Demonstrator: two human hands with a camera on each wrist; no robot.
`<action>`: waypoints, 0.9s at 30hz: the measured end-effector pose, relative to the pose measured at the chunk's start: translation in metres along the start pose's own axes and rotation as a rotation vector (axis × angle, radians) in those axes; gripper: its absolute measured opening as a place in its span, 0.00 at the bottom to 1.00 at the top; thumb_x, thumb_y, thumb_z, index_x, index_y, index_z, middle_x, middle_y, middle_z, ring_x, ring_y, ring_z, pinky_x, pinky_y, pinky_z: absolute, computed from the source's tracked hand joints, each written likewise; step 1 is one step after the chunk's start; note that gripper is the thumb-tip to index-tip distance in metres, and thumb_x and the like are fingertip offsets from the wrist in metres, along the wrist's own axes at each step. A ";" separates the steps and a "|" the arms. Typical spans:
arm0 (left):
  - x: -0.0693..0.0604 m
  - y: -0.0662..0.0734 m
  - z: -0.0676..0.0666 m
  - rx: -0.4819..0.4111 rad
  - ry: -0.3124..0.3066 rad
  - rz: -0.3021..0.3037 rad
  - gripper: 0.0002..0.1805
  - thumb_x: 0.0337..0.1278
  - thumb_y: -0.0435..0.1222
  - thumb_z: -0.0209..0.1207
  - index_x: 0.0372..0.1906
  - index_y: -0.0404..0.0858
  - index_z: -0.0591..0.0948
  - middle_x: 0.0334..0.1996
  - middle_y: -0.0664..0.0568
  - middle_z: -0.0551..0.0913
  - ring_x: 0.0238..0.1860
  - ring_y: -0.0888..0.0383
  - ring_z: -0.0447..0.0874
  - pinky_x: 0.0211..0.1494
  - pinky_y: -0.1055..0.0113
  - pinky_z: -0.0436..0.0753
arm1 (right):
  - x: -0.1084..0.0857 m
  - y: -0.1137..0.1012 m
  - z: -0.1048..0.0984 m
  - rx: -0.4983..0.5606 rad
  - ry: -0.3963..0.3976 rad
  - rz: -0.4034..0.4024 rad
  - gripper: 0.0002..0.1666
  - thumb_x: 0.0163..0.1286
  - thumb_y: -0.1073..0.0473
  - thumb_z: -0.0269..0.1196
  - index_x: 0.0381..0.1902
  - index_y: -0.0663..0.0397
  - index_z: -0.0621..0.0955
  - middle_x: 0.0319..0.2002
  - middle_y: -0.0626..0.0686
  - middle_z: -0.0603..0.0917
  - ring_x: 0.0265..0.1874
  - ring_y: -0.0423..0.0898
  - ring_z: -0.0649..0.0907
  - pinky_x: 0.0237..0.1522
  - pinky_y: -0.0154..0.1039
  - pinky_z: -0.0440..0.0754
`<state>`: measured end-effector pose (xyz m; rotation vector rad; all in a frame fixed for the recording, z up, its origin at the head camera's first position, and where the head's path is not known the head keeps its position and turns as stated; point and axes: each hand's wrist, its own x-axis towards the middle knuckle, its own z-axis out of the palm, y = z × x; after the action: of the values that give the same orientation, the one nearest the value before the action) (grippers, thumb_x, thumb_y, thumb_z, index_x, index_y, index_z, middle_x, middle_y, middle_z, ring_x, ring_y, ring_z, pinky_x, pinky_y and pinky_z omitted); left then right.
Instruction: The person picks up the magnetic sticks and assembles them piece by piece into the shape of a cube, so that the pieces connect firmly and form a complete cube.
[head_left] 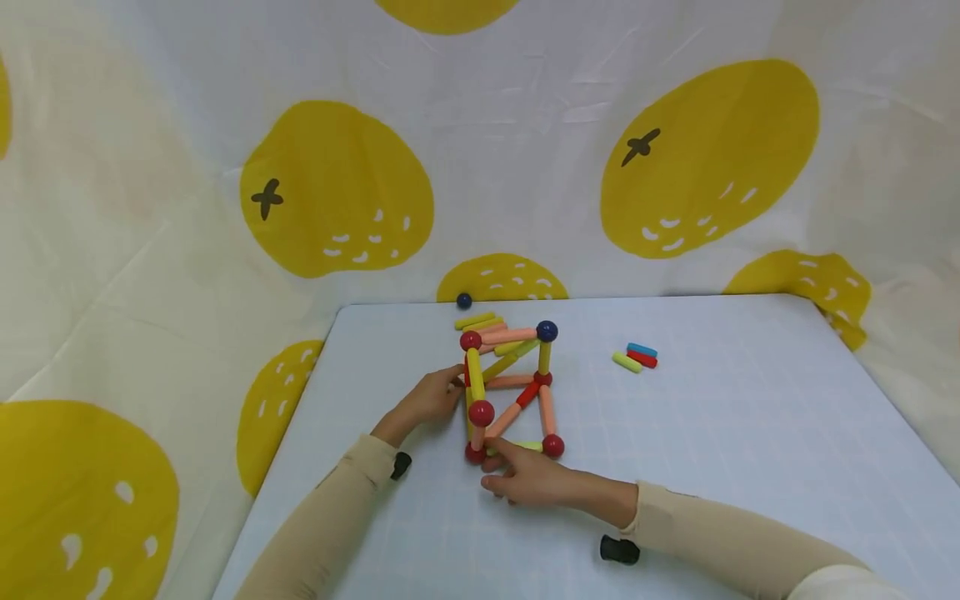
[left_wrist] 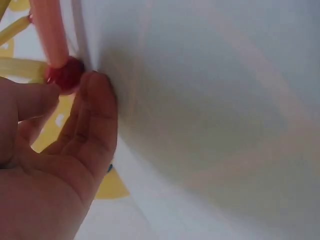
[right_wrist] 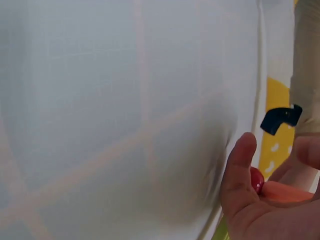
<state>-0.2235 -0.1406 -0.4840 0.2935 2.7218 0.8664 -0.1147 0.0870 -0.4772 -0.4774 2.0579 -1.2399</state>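
A frame of magnetic rods and balls (head_left: 546, 404) stands on the table, partly hidden by both hands. Its corners are red balls, with a dark blue ball (head_left: 547, 331) at the upper back right. At the frame's left side my left hand (head_left: 435, 395) pinches a low red ball (left_wrist: 66, 76) between thumb and fingers. From the front, my right hand (head_left: 532, 477) reaches toward the front left bottom red ball (head_left: 476, 452). In the right wrist view its finger and thumb are spread, with a red ball (right_wrist: 256, 180) and a salmon rod (right_wrist: 285, 192) beyond them.
Loose yellow rods (head_left: 475, 320) lie behind the frame, and a dark blue ball (head_left: 464, 301) sits at the table's back edge. To the right are a blue rod (head_left: 642, 349), a red rod (head_left: 642, 358) and a lime rod (head_left: 627, 362). A patterned cloth (head_left: 525, 167) hangs behind.
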 end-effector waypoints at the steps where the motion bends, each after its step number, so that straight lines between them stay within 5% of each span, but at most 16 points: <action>1: -0.004 0.001 -0.004 -0.024 0.019 -0.001 0.25 0.76 0.37 0.52 0.74 0.45 0.69 0.55 0.44 0.83 0.45 0.54 0.81 0.52 0.57 0.85 | -0.001 0.001 -0.001 0.002 -0.006 -0.001 0.38 0.71 0.53 0.67 0.75 0.50 0.66 0.56 0.53 0.84 0.40 0.44 0.86 0.40 0.41 0.88; 6: -0.035 0.025 -0.036 -0.134 0.143 0.025 0.23 0.81 0.45 0.47 0.75 0.54 0.65 0.54 0.43 0.83 0.38 0.53 0.82 0.39 0.65 0.81 | -0.017 0.006 -0.030 0.021 -0.032 0.000 0.30 0.75 0.52 0.62 0.71 0.52 0.71 0.53 0.52 0.85 0.40 0.47 0.85 0.43 0.41 0.87; 11: -0.066 0.058 -0.055 -0.138 0.095 0.137 0.27 0.78 0.51 0.49 0.76 0.60 0.62 0.58 0.51 0.81 0.46 0.53 0.82 0.43 0.62 0.84 | -0.035 0.006 -0.091 0.043 0.042 0.042 0.27 0.79 0.51 0.57 0.68 0.59 0.72 0.50 0.59 0.86 0.41 0.51 0.85 0.47 0.41 0.87; 16: -0.077 0.067 -0.047 -0.110 -0.058 0.200 0.31 0.74 0.50 0.55 0.77 0.58 0.63 0.64 0.58 0.77 0.51 0.55 0.79 0.44 0.64 0.84 | -0.040 0.017 -0.150 0.087 0.165 0.095 0.32 0.81 0.47 0.54 0.72 0.61 0.68 0.58 0.64 0.84 0.47 0.55 0.86 0.48 0.36 0.86; 19: -0.079 0.065 -0.039 -0.123 -0.131 0.232 0.31 0.72 0.52 0.58 0.75 0.58 0.67 0.59 0.59 0.79 0.49 0.56 0.79 0.42 0.65 0.83 | -0.036 0.028 -0.175 0.155 0.229 0.127 0.36 0.82 0.45 0.51 0.75 0.63 0.63 0.64 0.65 0.80 0.48 0.52 0.86 0.47 0.32 0.85; 24: -0.080 0.062 -0.031 -0.175 -0.185 0.303 0.26 0.69 0.50 0.62 0.69 0.53 0.75 0.46 0.57 0.83 0.43 0.57 0.79 0.40 0.66 0.82 | -0.021 0.046 -0.201 0.268 0.289 0.224 0.39 0.83 0.43 0.48 0.79 0.62 0.57 0.71 0.63 0.74 0.49 0.44 0.84 0.46 0.28 0.83; 27: -0.080 0.060 -0.028 -0.223 -0.185 0.287 0.21 0.69 0.49 0.63 0.64 0.52 0.77 0.42 0.58 0.82 0.42 0.57 0.79 0.38 0.67 0.81 | -0.007 0.052 -0.208 0.321 0.309 0.278 0.40 0.82 0.42 0.49 0.80 0.61 0.56 0.71 0.61 0.75 0.47 0.42 0.84 0.45 0.27 0.83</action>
<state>-0.1498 -0.1293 -0.4113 0.6920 2.4208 1.1453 -0.2564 0.2472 -0.4548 0.1545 2.0286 -1.5033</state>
